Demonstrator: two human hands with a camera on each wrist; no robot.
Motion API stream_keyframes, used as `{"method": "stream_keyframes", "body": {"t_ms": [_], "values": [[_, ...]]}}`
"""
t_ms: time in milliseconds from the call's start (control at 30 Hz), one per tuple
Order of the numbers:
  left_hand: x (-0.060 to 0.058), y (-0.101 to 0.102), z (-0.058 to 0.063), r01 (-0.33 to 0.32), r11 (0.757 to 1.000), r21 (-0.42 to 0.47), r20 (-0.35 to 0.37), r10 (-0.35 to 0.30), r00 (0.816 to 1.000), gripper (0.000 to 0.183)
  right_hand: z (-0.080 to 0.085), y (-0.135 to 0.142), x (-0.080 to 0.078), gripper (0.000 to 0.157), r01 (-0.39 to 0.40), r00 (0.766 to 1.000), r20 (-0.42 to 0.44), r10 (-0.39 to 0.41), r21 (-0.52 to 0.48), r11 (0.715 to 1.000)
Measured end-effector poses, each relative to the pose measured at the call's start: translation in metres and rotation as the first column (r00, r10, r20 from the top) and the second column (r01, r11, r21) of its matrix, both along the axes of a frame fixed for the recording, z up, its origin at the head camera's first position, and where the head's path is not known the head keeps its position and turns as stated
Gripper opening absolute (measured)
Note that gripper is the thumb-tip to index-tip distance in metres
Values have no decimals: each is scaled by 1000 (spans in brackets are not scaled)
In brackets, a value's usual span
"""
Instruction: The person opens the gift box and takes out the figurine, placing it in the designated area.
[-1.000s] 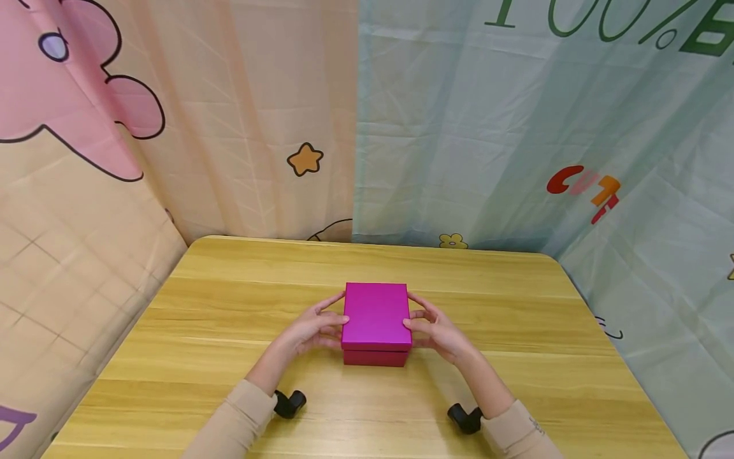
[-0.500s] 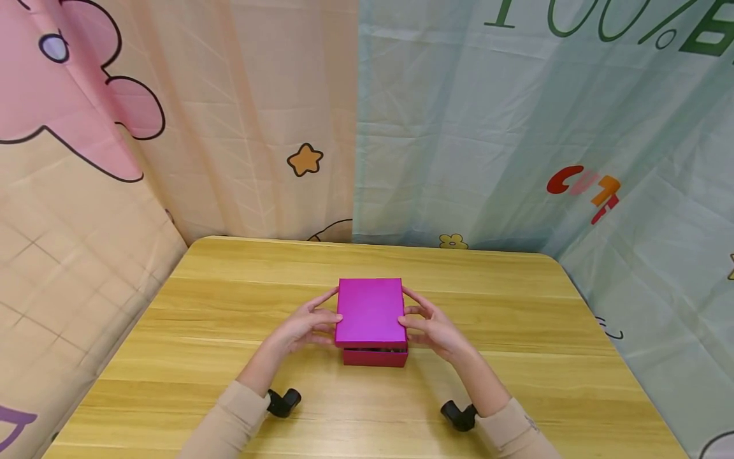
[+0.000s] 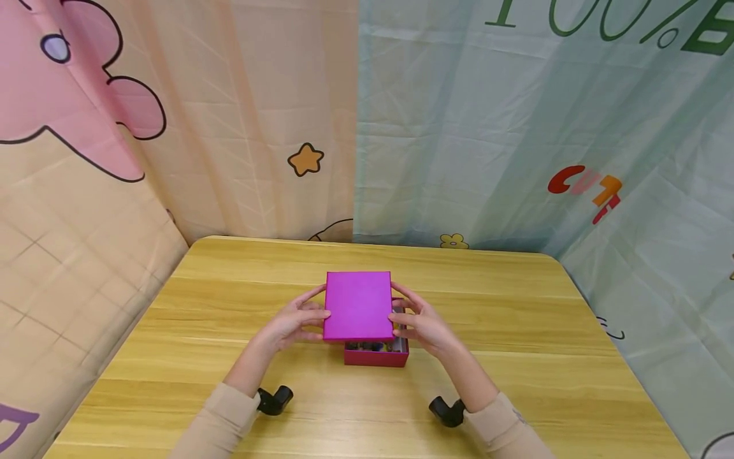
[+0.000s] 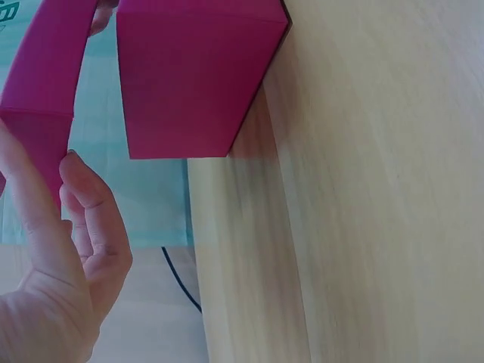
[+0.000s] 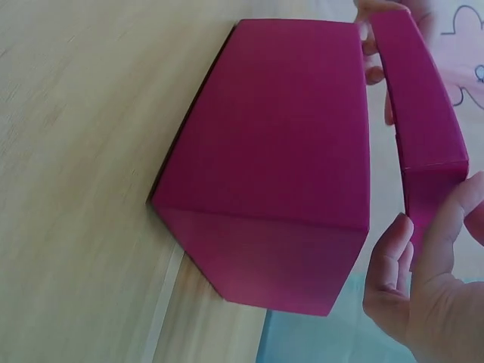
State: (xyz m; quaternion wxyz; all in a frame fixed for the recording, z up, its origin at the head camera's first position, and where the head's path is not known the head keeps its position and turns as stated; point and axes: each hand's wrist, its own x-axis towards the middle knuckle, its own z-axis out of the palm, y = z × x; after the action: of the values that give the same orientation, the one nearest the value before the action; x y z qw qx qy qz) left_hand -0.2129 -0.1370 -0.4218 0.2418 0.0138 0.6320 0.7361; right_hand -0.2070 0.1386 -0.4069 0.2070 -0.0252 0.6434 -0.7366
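1. While the left hand [image 3: 294, 324] grips one side and the right hand [image 3: 425, 325] grips the other, the shiny, flat, bright pink lid [image 3: 358, 306] hangs apart, above the deep pink, straight-sided box [image 3: 375, 358].
2. That box sits on the yellowish wooden desk [image 3: 229, 293], to the lid's right and near side, with small things [image 3: 371, 347] showing inside.
3. Taking off the lid seems the step; next, both hands should hold it level.

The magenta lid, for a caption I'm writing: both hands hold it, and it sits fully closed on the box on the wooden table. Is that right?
Not quite: the lid isn't closed on the box. The right wrist view shows it held clear, with a gap between them. The left hand and right hand do hold it, and the box is on the wooden table.
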Motion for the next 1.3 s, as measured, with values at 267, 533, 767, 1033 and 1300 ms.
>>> {"method": "stream_keyframes", "body": {"t_ms": [267,533,767,1033,1300], "values": [[0,-7,3,-32,999,11,0,32,999,71,3,-13,-1,56,46,999,27,-45,-13,999],[2,-14,7,-54,998,29,-10,54,998,59,7,-19,-2,42,60,994,94,-51,-95,994],[3,-13,12,-84,993,79,0,84,996,62,6,-24,-2,41,118,988,123,-97,-176,977],[5,-11,16,-162,979,122,28,159,987,63,5,-30,-2,37,214,974,124,-190,-228,950],[5,-6,18,-272,954,122,46,269,962,52,5,-38,-3,27,261,965,88,-247,-224,939]]}}
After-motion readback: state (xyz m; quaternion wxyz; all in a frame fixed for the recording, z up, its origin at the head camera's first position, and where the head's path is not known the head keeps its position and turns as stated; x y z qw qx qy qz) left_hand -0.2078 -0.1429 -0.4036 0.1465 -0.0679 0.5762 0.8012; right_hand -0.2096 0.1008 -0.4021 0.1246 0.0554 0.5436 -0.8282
